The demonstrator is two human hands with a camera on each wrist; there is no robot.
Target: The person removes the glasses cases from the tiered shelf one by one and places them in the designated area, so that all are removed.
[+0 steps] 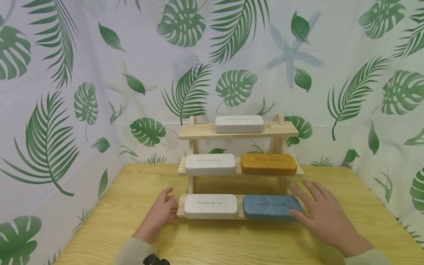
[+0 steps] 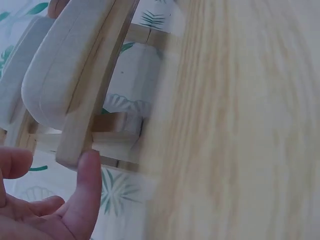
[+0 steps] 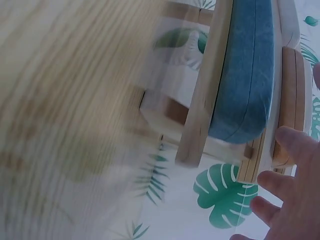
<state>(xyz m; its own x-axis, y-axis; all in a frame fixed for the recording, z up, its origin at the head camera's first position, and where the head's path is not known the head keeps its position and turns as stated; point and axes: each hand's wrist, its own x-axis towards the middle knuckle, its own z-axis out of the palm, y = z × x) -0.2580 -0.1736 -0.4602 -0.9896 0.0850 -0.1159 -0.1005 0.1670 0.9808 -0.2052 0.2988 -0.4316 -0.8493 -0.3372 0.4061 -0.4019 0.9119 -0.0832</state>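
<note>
A three-step wooden display rack (image 1: 238,133) bears oblong glasses cases with printed lettering. On the bottom step lie a white case (image 1: 211,207) at left and a blue case (image 1: 272,208) at right. My left hand (image 1: 161,210) is at the bottom step's left end; in the left wrist view a fingertip (image 2: 89,162) touches the board's end. My right hand (image 1: 326,219) is spread by the rack's right side, its thumb over the blue case's right end in the head view. The right wrist view shows its fingers apart, holding nothing.
The middle step carries another white case (image 1: 210,164) and an orange case (image 1: 268,164). One more white case (image 1: 239,124) lies on the top step. The rack stands on a wood-grain table (image 1: 132,191), before a leaf-patterned backdrop (image 1: 212,48) that also runs along both sides.
</note>
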